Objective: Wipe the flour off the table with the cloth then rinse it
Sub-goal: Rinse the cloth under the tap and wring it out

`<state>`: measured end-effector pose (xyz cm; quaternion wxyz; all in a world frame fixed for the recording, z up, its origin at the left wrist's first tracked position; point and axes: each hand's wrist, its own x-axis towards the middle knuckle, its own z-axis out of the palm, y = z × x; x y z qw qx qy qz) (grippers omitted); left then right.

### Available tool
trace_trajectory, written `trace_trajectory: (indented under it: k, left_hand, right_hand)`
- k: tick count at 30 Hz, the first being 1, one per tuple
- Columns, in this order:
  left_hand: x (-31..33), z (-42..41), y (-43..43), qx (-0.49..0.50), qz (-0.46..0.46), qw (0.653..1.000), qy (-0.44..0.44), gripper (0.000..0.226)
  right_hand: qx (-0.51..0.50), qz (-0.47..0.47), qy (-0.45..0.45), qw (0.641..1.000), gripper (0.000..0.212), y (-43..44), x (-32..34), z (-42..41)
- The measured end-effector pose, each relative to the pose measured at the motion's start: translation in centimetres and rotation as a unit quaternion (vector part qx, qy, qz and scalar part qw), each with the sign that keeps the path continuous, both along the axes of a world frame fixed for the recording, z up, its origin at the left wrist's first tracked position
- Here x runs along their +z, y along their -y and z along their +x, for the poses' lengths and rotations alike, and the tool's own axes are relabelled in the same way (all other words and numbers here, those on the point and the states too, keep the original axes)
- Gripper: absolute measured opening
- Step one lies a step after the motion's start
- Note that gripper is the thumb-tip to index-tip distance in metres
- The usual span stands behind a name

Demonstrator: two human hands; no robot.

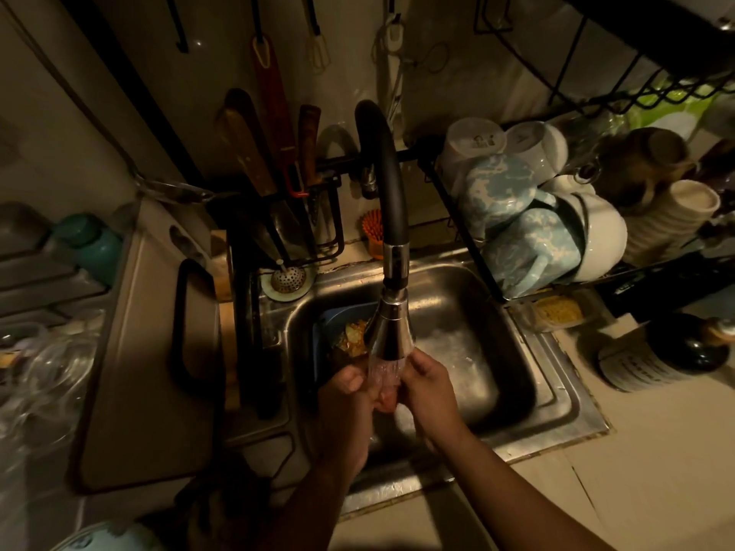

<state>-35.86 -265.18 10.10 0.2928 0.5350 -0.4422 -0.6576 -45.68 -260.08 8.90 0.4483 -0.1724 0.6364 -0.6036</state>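
- Both hands at lower centre of frame, over the stainless steel sink [557,375], directly under the running water.
- Left hand [350,395]: fingers curled, gripping the small pinkish wadded cloth [387,397] from its left side.
- Right hand [429,391]: fingers closed on the same cloth from the right.
- Cloth sits between the two hands and is mostly hidden by them. Only a pale pink bit shows, with the stream hitting it.
- Black arched faucet with chrome spray head [391,332] at centre; the head is just above the hands.
- Blue plastic container [338,324] with food scraps in the sink, left of the spray head.
- Black wire dish rack [463,232] with white and blue-mottled cups, upper right.
- Beige cutting board [131,351] with black handle slot, left of the sink.
- Beige counter [656,451] at lower right.
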Motion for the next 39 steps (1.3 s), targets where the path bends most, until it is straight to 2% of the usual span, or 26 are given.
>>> trace_trajectory:
  k: [2,5,8,10,13,15,16,19,20,22,24,25,27,30,32,34,35,37,39]
  left_hand:
    - [0.0,-0.1,0.0,0.025,-0.015,0.999,0.030,0.034]
    - [0.9,0.1,0.8,0.039,-0.024,0.998,0.051,0.034]
    - [0.8,0.7,0.9,-0.025,-0.024,0.999,0.038,0.021]
    - [0.3,1.1,0.9,-0.052,-0.023,0.997,0.059,0.020]
    - [-0.6,1.0,1.2,-0.012,-0.052,0.993,0.106,0.027]
    - [-0.6,0.9,1.1,-0.008,-0.052,0.993,0.102,0.019]
    - [-0.5,0.8,0.9,-0.016,-0.037,0.995,0.088,0.018]
    - [-0.5,0.7,0.4,-0.034,-0.021,0.996,0.081,0.025]
    - [-0.5,0.6,0.6,-0.035,-0.021,0.997,0.072,0.024]
    - [-0.4,0.3,1.3,-0.035,-0.026,0.998,0.053,0.028]
    - [-0.1,0.3,2.0,-0.047,-0.025,0.997,0.048,0.031]
    - [0.3,0.4,2.2,-0.068,-0.020,0.997,0.040,0.034]
    - [1.3,0.4,2.8,-0.112,-0.006,0.993,0.022,0.034]
    - [3.3,-0.2,4.9,-0.143,-0.042,0.987,0.062,0.030]
    - [4.6,-1.1,6.6,-0.127,-0.068,0.987,0.076,0.033]
    - [5.4,-2.1,8.3,-0.151,-0.088,0.984,0.026,0.024]
    - [5.3,-2.3,9.4,-0.192,-0.122,0.974,0.014,0.018]
    - [5.4,-3.3,11.9,-0.309,-0.224,0.923,0.042,0.047]
    - [5.5,-5.1,13.7,-0.379,-0.333,0.859,0.089,0.061]
  right_hand:
    - [0.006,-0.002,-0.048,0.999,0.014,-0.3,0.5,0.5]
    - [0.053,-0.010,-0.128,0.990,0.019,-1.0,1.2,1.1]
    - [0.046,0.028,-0.194,0.980,0.025,-0.6,0.2,-0.2]
    - [0.060,0.047,-0.233,0.969,0.019,-0.6,-0.5,-0.5]
    - [0.106,0.060,-0.272,0.955,0.016,-0.9,-0.3,0.1]
    - [0.118,0.058,-0.290,0.948,0.017,-0.9,-0.3,-0.3]
    - [0.113,0.057,-0.288,0.949,0.021,-0.8,-0.4,-0.6]
    - [0.074,0.056,-0.232,0.968,0.051,-0.4,-0.4,-1.3]
    - [0.060,0.048,-0.220,0.972,0.054,-0.4,-0.3,-1.2]
    - [0.054,0.020,-0.181,0.982,0.039,-0.1,0.5,-0.5]
    - [0.077,-0.002,-0.103,0.992,0.023,0.0,1.0,0.0]
    - [0.090,-0.013,-0.077,0.993,0.025,0.0,1.0,-0.1]
    - [0.087,-0.019,-0.079,0.993,0.030,0.0,0.7,-1.0]
    - [0.084,-0.034,-0.069,0.994,0.010,-0.2,1.6,-1.8]
    - [0.102,-0.075,-0.009,0.992,0.008,-0.5,2.3,-1.6]
    - [0.114,-0.114,0.046,0.986,0.007,-0.8,2.5,-1.4]
    - [0.112,-0.124,0.060,0.984,0.008,-1.0,2.6,-1.4]
    - [0.116,-0.133,0.078,0.981,0.014,-1.1,2.8,-1.5]
    - [0.100,-0.136,0.089,0.982,0.009,-1.2,3.3,-1.5]
